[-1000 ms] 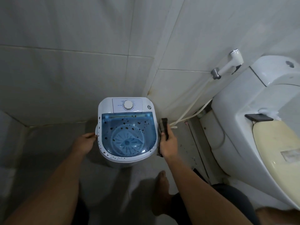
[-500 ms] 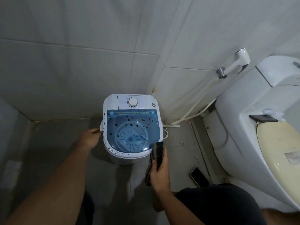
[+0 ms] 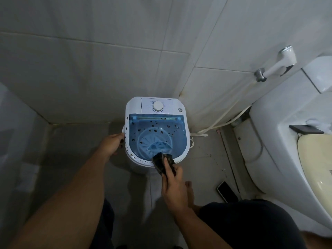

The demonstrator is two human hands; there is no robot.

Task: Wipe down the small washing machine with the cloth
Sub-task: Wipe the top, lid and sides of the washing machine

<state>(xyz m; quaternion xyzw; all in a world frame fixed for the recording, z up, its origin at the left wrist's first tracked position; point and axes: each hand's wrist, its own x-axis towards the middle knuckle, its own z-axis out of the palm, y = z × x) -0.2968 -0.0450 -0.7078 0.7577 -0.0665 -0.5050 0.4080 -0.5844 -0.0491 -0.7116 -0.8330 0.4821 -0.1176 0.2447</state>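
Half the cloth (image 3: 162, 163) (dark, blurred) hides under right hand (image 3: 173, 186).

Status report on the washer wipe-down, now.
Left hand braced on the small white washing machine, grip loose. Right hand shut on the dark cloth, at the speckled blue lid's front edge. Nothing in the way.

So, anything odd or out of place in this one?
Dark specks dot the washing machine across its blue lid and white rim. A phone lies on the bathroom floor beside the toilet, where it could get wet or stepped on.
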